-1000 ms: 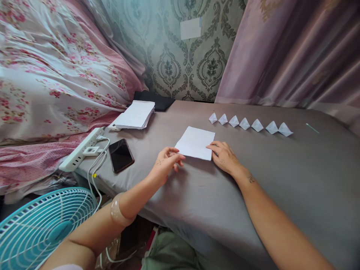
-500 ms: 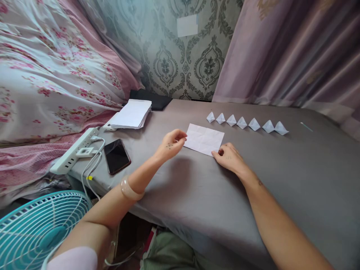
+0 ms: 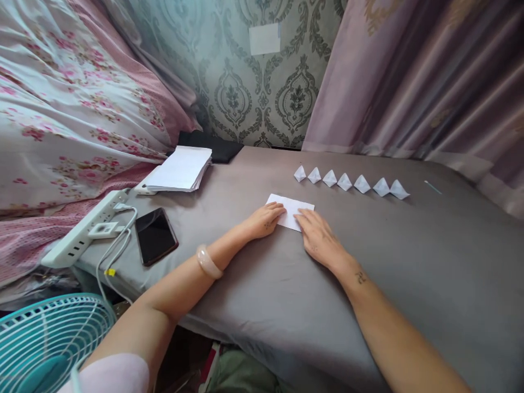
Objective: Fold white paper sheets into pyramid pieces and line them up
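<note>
A white sheet of paper [image 3: 291, 210] lies on the grey-covered table in front of me, its shape a narrow rectangle. My left hand [image 3: 265, 219] rests on its left end with fingers laid flat. On the right end, my right hand [image 3: 321, 236] presses down with its fingers stretched out over the paper. Parts of the sheet are hidden under both hands. Behind it stands a slanting row of several small folded paper boats [image 3: 344, 182].
A stack of white paper [image 3: 180, 168] sits at the back left by a black flat item [image 3: 221, 150]. Nearer are a phone [image 3: 156, 236], a power strip [image 3: 84, 232] with cables, and a blue fan [image 3: 53, 344]. A thin stick [image 3: 433, 187] lies far right.
The sheet looks narrower front to back, its near edge folded up. Both hands have moved from pinching its near corners to lying flat on it. The view has shifted slightly.
</note>
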Available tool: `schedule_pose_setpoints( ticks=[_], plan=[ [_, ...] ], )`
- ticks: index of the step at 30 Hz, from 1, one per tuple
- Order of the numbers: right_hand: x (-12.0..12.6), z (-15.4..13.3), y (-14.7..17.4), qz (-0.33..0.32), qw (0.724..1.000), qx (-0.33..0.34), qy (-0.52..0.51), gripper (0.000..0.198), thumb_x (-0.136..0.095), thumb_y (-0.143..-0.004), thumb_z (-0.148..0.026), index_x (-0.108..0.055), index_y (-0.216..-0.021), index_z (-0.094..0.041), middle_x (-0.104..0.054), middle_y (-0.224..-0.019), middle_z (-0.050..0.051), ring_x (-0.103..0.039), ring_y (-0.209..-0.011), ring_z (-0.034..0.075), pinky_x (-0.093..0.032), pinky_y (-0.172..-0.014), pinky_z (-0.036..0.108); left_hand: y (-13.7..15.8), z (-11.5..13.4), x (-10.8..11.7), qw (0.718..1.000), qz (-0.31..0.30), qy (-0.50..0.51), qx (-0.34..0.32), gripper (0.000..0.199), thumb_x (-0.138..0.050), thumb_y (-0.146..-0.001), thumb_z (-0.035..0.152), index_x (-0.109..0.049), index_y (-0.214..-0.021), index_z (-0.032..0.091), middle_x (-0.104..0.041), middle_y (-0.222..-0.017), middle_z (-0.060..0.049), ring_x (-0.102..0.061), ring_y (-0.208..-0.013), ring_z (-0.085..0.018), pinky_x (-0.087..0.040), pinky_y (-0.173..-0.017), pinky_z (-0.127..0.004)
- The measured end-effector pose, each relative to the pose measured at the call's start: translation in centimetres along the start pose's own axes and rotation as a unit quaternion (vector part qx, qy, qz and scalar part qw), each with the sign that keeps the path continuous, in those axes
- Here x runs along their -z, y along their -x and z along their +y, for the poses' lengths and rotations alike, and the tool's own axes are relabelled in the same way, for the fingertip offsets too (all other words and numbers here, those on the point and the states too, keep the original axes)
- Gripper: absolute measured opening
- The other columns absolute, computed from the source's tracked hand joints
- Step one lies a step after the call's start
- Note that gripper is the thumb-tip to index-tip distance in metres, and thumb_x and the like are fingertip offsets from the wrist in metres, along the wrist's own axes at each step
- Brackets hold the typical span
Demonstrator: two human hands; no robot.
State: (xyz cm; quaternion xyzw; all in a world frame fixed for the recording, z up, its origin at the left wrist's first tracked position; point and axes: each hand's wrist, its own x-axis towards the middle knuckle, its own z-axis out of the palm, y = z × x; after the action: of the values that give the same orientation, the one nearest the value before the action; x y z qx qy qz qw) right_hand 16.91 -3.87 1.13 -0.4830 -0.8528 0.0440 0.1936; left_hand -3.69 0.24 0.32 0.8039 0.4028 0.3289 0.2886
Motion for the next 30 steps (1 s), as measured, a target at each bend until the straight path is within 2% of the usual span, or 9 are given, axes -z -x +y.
schedule_pose_setpoints(
  ticks=[6, 10, 13, 17, 20, 22, 23, 27, 30],
  plan=[
    [0.5, 0.9, 0.1, -0.059, 0.996, -0.030, -0.052, 0.038, -0.048, -0.091, -0.036, -0.060, -0.122, -0.019, -0.050, -0.141, 0.012, -0.045, -0.130, 0.026, -0.040, -0.106, 0.042, 0.8, 0.2, 0.4, 0.998, -0.011, -0.066, -0.014, 0.032, -0.065, -0.081, 0.036, -0.066, -0.109, 0.020, -0.053, -0.131, -0.015, -0.045, -0.126, -0.028, -0.032, -0.109, -0.043],
    [0.6, 1.3, -0.2, -0.040, 0.999, 0.007, -0.028, 0.027, -0.046, -0.093, -0.030, -0.066, -0.107, -0.018, -0.059, -0.128, 0.012, -0.056, -0.118, 0.025, -0.045, -0.100, 0.038, 0.8, 0.2, 0.4, 0.994, -0.042, -0.097, -0.040, 0.034, -0.065, -0.082, 0.042, -0.065, -0.108, 0.020, -0.060, -0.118, -0.013, -0.051, -0.116, -0.027, -0.037, -0.104, -0.040],
    [0.7, 0.6, -0.4, -0.022, 0.999, 0.042, 0.012, 0.032, -0.036, -0.097, -0.023, -0.066, -0.103, -0.016, -0.065, -0.116, 0.013, -0.060, -0.109, 0.026, -0.046, -0.095, 0.041, 0.7, 0.5, 0.4, 0.992, -0.052, -0.104, -0.040, 0.031, -0.063, -0.084, 0.040, -0.066, -0.107, 0.021, -0.062, -0.118, -0.014, -0.053, -0.114, -0.027, -0.036, -0.103, -0.040],
    [1.6, -0.7, -0.7, 0.074, 0.996, 0.045, -0.001, 0.031, -0.034, -0.098, -0.023, -0.064, -0.105, -0.018, -0.064, -0.119, 0.012, -0.059, -0.112, 0.026, -0.044, -0.098, 0.042, 0.8, 1.8, 0.6, 0.997, -0.017, -0.076, 0.006, 0.019, -0.056, -0.088, 0.032, -0.070, -0.098, 0.024, -0.067, -0.111, -0.010, -0.057, -0.111, -0.025, -0.034, -0.104, -0.039],
    [2.8, -0.8, -1.0, 0.230, 0.970, -0.036, -0.071, 0.032, -0.039, -0.097, -0.032, -0.057, -0.120, -0.019, -0.056, -0.131, 0.015, -0.051, -0.123, 0.026, -0.040, -0.104, 0.043, 0.8, 3.1, 0.8, 0.990, 0.112, 0.057, 0.066, 0.019, -0.057, -0.087, 0.035, -0.071, -0.093, 0.022, -0.070, -0.102, -0.008, -0.060, -0.102, -0.023, -0.041, -0.097, -0.035],
    [3.3, -0.5, -1.2, 0.300, 0.932, -0.132, -0.154, 0.040, -0.043, -0.094, -0.041, -0.050, -0.127, -0.019, -0.055, -0.132, 0.017, -0.051, -0.124, 0.026, -0.043, -0.101, 0.043, 0.8, 3.8, 1.0, 0.950, 0.188, 0.216, 0.125, 0.024, -0.063, -0.083, 0.040, -0.070, -0.092, 0.020, -0.070, -0.095, -0.006, -0.062, -0.091, -0.020, -0.048, -0.085, -0.032],
    [3.4, -0.3, -1.3, 0.298, 0.913, -0.177, -0.216, 0.044, -0.044, -0.093, -0.045, -0.047, -0.128, -0.019, -0.056, -0.129, 0.017, -0.054, -0.120, 0.026, -0.047, -0.097, 0.042, 0.8, 4.0, 1.1, 0.918, 0.206, 0.300, 0.159, 0.026, -0.066, -0.080, 0.041, -0.070, -0.091, 0.018, -0.070, -0.092, -0.006, -0.063, -0.085, -0.019, -0.050, -0.079, -0.030],
    [2.4, -0.4, -1.7, 0.137, 0.827, -0.304, -0.453, 0.059, -0.050, -0.086, -0.056, -0.042, -0.131, -0.018, -0.070, -0.099, 0.012, -0.068, -0.090, 0.022, -0.055, -0.073, 0.033, 0.7, 4.3, 1.1, 0.794, 0.216, 0.503, 0.264, 0.026, -0.078, -0.069, 0.031, -0.069, -0.086, 0.014, -0.070, -0.087, -0.006, -0.064, -0.074, -0.014, -0.054, -0.069, -0.026],
    [1.3, -0.9, -1.6, 0.098, 0.814, -0.327, -0.469, 0.067, -0.060, -0.080, -0.050, -0.041, -0.134, -0.016, -0.071, -0.077, 0.005, -0.067, -0.073, 0.020, -0.053, -0.066, 0.030, 0.8, 4.2, 0.4, 0.768, 0.199, 0.516, 0.321, 0.020, -0.078, -0.069, 0.021, -0.068, -0.083, 0.011, -0.070, -0.086, -0.009, -0.064, -0.071, -0.014, -0.055, -0.066, -0.025]
  ],
)
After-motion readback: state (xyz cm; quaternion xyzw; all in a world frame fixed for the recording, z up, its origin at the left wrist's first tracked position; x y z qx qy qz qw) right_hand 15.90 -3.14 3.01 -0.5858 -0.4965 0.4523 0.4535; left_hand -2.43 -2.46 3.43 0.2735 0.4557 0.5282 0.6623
